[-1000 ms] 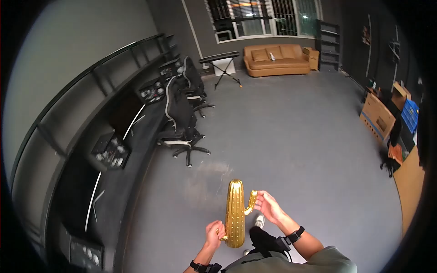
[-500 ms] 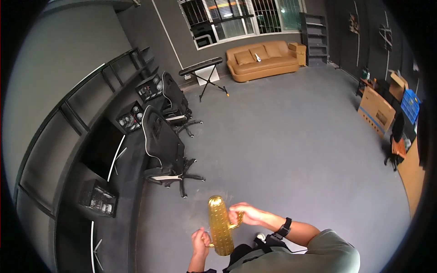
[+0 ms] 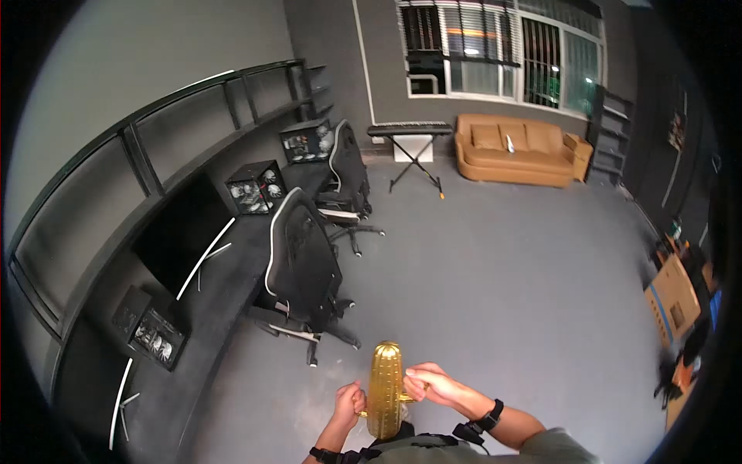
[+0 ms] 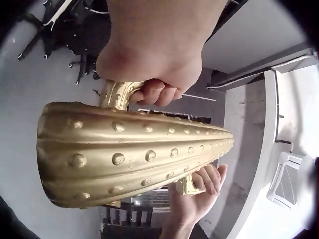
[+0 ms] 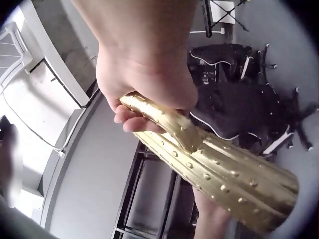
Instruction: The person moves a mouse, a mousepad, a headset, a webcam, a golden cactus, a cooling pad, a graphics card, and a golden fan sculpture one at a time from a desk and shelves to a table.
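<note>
A shiny gold cactus ornament (image 3: pixel 385 396), ribbed and studded with small bumps, stands nearly upright in the air in front of the body. My left hand (image 3: pixel 349 404) grips its lower arm at the left, the fingers curled round it in the left wrist view. On the other side, my right hand (image 3: pixel 434 385) holds the cactus's other arm (image 5: pixel 167 119), which lies in the curled fingers in the right wrist view. The broad end of the cactus (image 4: pixel 55 154) faces the left wrist camera.
A long dark desk (image 3: pixel 220 286) with computer cases (image 3: pixel 255 188) and a monitor (image 3: pixel 185 232) runs along the left, with gaming chairs (image 3: pixel 305 259) beside it. Further off are a keyboard on a stand (image 3: pixel 410 130) and a tan sofa (image 3: pixel 514 158). A cardboard box (image 3: pixel 674 298) leans at right.
The right hand, earlier with its fingers loosely at the cactus's arm, has closed round it. The left hand has kept its grip. The head view has swung left, then back right.
</note>
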The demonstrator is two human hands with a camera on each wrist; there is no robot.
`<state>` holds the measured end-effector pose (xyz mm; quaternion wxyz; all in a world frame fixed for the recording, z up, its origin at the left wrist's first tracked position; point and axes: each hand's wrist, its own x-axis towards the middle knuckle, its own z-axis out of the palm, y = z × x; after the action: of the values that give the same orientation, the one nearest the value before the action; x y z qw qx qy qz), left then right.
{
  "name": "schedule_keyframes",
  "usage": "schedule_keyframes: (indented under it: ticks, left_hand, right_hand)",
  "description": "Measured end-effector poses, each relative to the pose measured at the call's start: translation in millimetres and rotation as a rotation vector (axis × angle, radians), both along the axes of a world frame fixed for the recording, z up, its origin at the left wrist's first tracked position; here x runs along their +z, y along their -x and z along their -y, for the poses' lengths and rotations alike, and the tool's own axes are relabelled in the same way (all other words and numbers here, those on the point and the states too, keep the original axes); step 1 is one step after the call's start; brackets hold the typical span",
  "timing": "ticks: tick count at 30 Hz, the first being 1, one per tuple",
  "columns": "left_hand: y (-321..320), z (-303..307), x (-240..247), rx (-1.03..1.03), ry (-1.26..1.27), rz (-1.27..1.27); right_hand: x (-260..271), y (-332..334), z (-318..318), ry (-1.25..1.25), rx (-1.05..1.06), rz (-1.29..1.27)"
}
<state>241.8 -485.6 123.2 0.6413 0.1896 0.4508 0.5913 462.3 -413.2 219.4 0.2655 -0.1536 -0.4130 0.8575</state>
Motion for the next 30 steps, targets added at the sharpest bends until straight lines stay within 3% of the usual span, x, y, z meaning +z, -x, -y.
schedule_keyframes:
  ticks: [2,3,5,7,12,18,22,26,30]
  left_hand:
    - [2,-62,7,-0.025,-0.033,-0.047]
    - [2,-93,13,-0.072,-0.053,-0.104]
    - [-2,-146,29,-0.098,-0.043,-0.168]
    - [-6,-183,31,-0.126,-0.041,-0.249]
    - [-7,-289,25,-0.18,-0.144,-0.402]
    - [0,-426,19,-0.096,-0.174,-0.508]
    - [5,-507,34,0.023,-0.159,-0.651]
    - [18,-579,34,0.151,-0.169,-0.596]
    - [35,-630,16,0.202,-0.063,-0.55]
  right_hand:
    - [9,2,-45,0.014,-0.164,0.026]
    - [7,2,-69,0.013,-0.147,0.035]
    - [1,-5,-105,0.058,-0.393,-0.012]
    - [-1,-12,-140,0.122,-0.497,-0.04]
    - [-26,-12,-237,0.112,-0.604,-0.137]
    - [-63,-2,-397,0.156,-0.539,-0.167]
    - [-50,12,-503,0.219,-0.462,-0.195]
    - [-46,35,-599,0.19,-0.361,-0.234]
    - [-44,58,-652,0.198,-0.394,-0.04]
